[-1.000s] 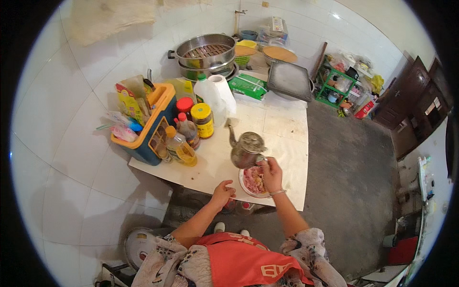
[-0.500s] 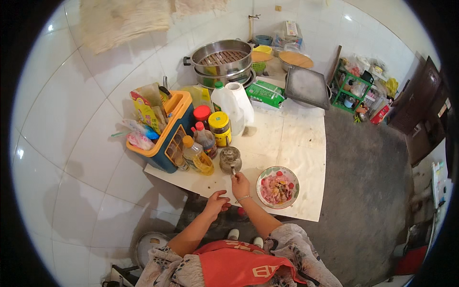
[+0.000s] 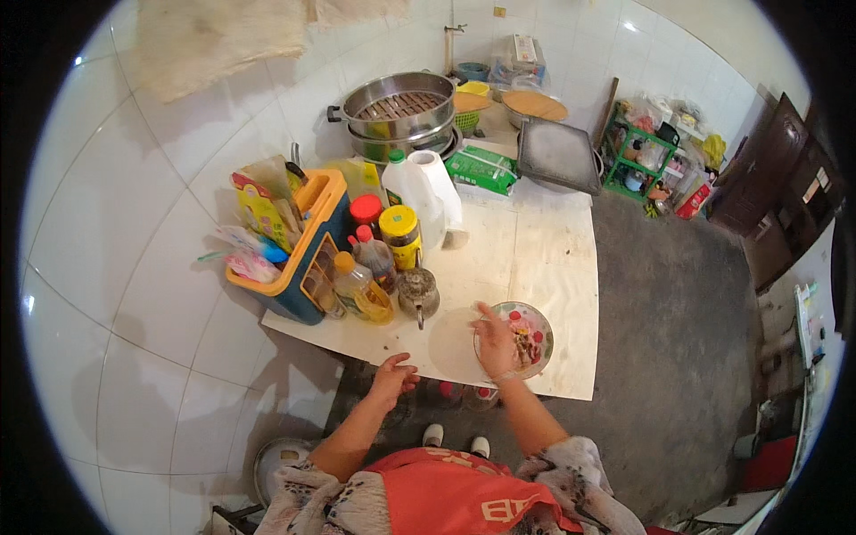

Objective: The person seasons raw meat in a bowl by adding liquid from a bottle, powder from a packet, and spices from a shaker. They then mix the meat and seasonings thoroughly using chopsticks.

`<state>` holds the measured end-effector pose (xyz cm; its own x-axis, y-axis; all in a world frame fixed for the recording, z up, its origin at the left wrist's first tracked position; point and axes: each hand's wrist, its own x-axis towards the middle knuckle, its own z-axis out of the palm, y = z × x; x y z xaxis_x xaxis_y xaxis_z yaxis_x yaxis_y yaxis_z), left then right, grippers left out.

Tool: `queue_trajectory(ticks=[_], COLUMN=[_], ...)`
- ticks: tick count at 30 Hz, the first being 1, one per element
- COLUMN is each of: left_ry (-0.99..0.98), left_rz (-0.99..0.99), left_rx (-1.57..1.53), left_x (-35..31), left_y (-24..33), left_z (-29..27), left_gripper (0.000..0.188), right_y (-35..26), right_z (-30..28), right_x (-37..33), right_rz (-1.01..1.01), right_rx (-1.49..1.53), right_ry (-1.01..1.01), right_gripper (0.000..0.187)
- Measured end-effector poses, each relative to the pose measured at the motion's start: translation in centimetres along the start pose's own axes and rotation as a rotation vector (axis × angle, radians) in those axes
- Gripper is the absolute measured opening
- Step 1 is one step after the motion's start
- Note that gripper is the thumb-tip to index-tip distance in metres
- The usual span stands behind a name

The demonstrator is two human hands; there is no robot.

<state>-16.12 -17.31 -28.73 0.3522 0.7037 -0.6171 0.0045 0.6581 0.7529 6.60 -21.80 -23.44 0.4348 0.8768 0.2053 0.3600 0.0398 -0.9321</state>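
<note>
My right hand (image 3: 496, 342) is over the left side of a patterned enamel bowl (image 3: 545, 357) and hides part of it. Its fingers stretch away from me with nothing in them; whether they touch the rim I cannot tell. Pink raw meat slices (image 3: 528, 349) with dark and yellow seasoning lie in the bowl. Just off the table's front edge, my left hand (image 3: 392, 381) is empty, its fingers loosely apart. A small worn metal pot (image 3: 417, 294) with a thin handle stands upright beside an oil bottle (image 3: 364, 299), touched by neither hand.
Along the left stand a blue-and-orange caddy (image 3: 308, 254), a yellow-lidded jar (image 3: 400, 234), sauce bottles and a white jug (image 3: 415, 196). Steamer pots (image 3: 399, 111), a green packet (image 3: 481, 169) and a dark square pan (image 3: 559, 153) stand farther back. The table (image 3: 544, 259) ends at my front.
My right hand has let go of the metal pot's handle and moved right to the bowl. The left hand has stayed nearly in place. The whole view has shifted slightly.
</note>
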Motion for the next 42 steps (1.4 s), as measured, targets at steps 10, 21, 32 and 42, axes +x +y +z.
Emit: queue_trajectory(ticks=[10, 21, 32, 42], left_ry=[-0.215, -0.416, -0.388, -0.793], left_rz=[-0.143, -0.186, -0.042, -0.214], left_rx=[-0.004, -0.078, -0.235, -0.366], left_x=[3.2, 4.2, 0.2, 1.3], left_y=[0.2, -2.0, -0.2, -1.5], left_z=[10.5, 12.8, 12.9, 15.6], left_gripper=[0.047, 0.035, 0.039, 0.056], right_y=[9.1, 11.0, 4.6, -0.3], right_z=[-13.1, -13.5, -14.5, -16.8], right_x=[-1.9, -1.2, -3.4, -10.0], right_rz=[0.708, 0.771, 0.612, 0.663], right_rx=[0.476, 0.939, 1.188, 0.985], right_ry=[0.190, -0.070, -0.096, 0.193], right_gripper=[0.052, 0.058, 0.059, 0.065])
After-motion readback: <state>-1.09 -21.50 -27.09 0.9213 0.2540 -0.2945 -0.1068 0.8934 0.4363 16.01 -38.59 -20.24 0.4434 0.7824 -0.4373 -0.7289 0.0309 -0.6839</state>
